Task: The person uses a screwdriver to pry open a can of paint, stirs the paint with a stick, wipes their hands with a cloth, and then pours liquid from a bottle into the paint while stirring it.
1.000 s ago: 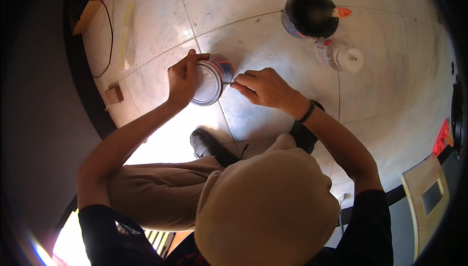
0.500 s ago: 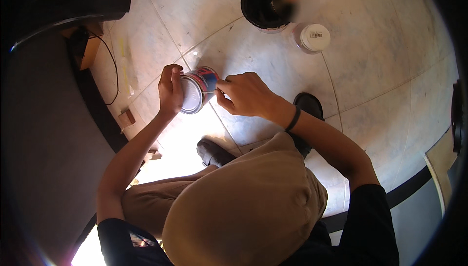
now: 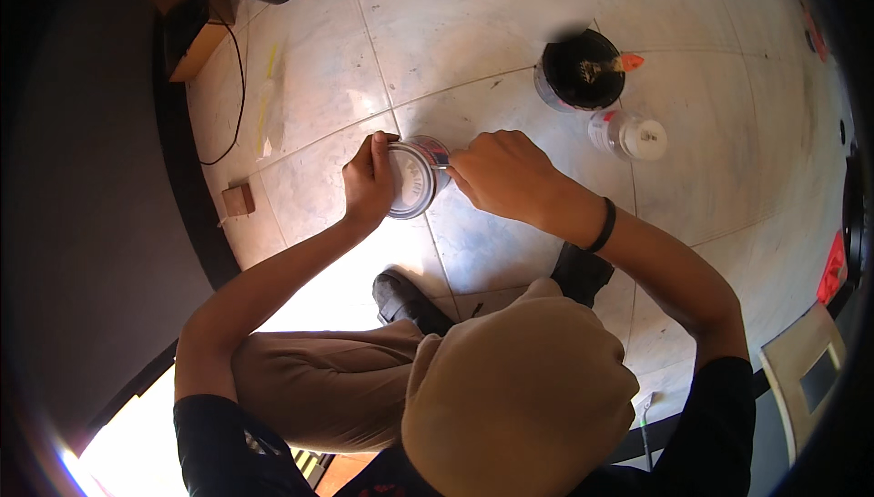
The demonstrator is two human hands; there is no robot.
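Note:
A paint can point(image 3: 412, 180) with a pale lid is held above the tiled floor, its lid turned up toward me and its coloured side mostly hidden. My left hand point(image 3: 368, 186) is wrapped round the can's left side, the thumb near the lid's rim. At the opposite edge, my right hand point(image 3: 505, 177) is closed on a thin metal tool point(image 3: 441, 167), whose tip meets the lid's rim. Most of that tool is hidden in the fingers, so its kind does not show.
Ahead to the right stands a black-lined tub point(image 3: 583, 83) with an orange-handled brush point(image 3: 628, 62) in it. Beside it is a clear bottle point(image 3: 645, 139) with a white cap. A small wooden block point(image 3: 238, 199) and a dark cable point(image 3: 242, 87) lie at the left.
The can has tilted, so its lid faces me more and less of its side shows. My right hand has turned, and the metal tool now shows at the rim. The whole view has shifted.

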